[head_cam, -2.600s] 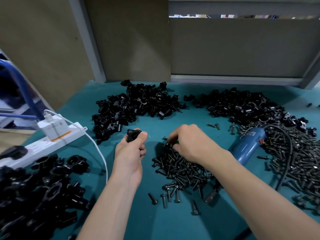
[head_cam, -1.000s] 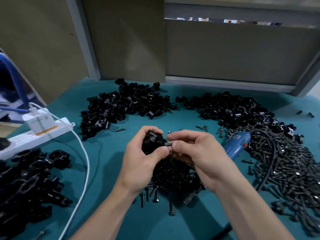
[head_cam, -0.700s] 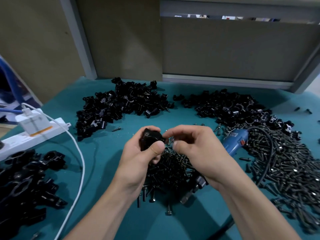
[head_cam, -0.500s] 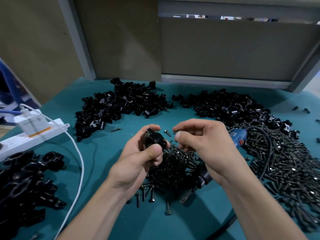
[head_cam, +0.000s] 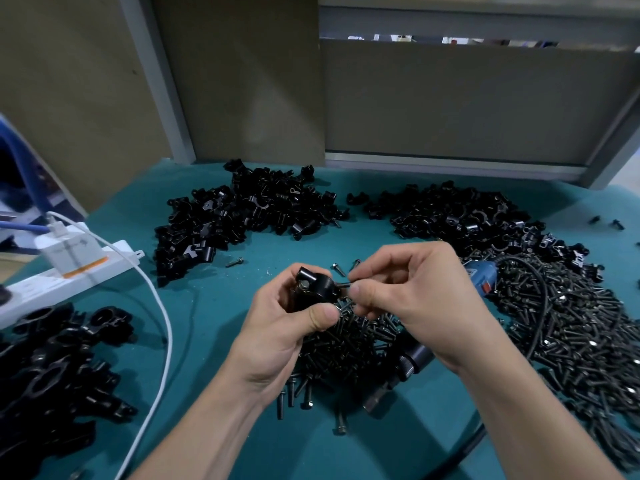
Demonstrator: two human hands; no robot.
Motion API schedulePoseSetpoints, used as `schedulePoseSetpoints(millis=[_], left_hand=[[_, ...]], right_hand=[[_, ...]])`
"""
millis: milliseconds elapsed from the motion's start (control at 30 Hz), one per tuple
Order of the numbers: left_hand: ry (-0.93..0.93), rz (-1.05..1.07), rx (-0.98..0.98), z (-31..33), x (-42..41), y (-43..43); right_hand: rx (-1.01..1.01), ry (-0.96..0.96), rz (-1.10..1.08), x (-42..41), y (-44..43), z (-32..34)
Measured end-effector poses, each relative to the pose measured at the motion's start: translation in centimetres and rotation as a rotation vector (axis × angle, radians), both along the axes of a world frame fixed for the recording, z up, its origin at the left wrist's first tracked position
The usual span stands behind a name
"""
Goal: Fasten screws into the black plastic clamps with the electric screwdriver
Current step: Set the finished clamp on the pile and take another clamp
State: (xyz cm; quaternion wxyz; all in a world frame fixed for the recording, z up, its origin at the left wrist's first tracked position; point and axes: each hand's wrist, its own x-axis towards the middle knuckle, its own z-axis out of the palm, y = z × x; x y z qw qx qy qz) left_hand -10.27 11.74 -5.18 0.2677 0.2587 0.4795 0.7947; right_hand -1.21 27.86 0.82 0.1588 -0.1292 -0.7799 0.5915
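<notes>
My left hand (head_cam: 280, 327) grips a black plastic clamp (head_cam: 313, 287) above the teal table. A screw head shows on the clamp's top. My right hand (head_cam: 408, 296) pinches a small dark screw (head_cam: 344, 285) whose tip touches the clamp's right side. The blue electric screwdriver (head_cam: 479, 275) lies on the table behind my right hand, mostly hidden; its black nose (head_cam: 412, 362) sticks out under my right wrist. A pile of loose screws (head_cam: 346, 344) lies beneath both hands.
Heaps of black clamps lie at the back left (head_cam: 242, 213), back right (head_cam: 457, 216) and near left (head_cam: 52, 368). A wide spread of screws (head_cam: 571, 327) covers the right side. A white power strip (head_cam: 65, 271) with a white cable (head_cam: 166, 327) sits at the left.
My right hand left the screw pile with a screw and came up to the clamp. My left hand lifted the clamp and turned it. The screw now meets the clamp's side.
</notes>
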Motion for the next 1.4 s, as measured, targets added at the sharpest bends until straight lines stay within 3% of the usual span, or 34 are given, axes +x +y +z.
schedulePoseSetpoints(millis=[133,267,700,933,1133,1400], left_hand=[[0.021,0.018,-0.017,0.0,0.0,0.0],[0.173,0.067,-0.119,0.1,0.2,0.2],[0.307,0.171,-0.260,-0.1,-0.3,0.0],[0.238,0.164,-0.284,-0.3,-0.3,0.4],[0.040,0.123,-0.178,-0.4,-0.2,0.4],[0.119,0.104,-0.228,-0.3,-0.2,0.2]], right_hand=[[0.115,-0.066,0.006,0.0,-0.1,0.1],[0.331,-0.120,-0.035,-0.4,-0.4,-0.5],[0.518,-0.189,-0.119,-1.2,-1.0,-3.0],[0.554,-0.183,-0.039,-1.0,-0.3,-2.1],[0.568,-0.169,0.029,-1.1,-0.7,-2.4],[0.705,-0.161,-0.016,-1.2,-0.9,-3.7]])
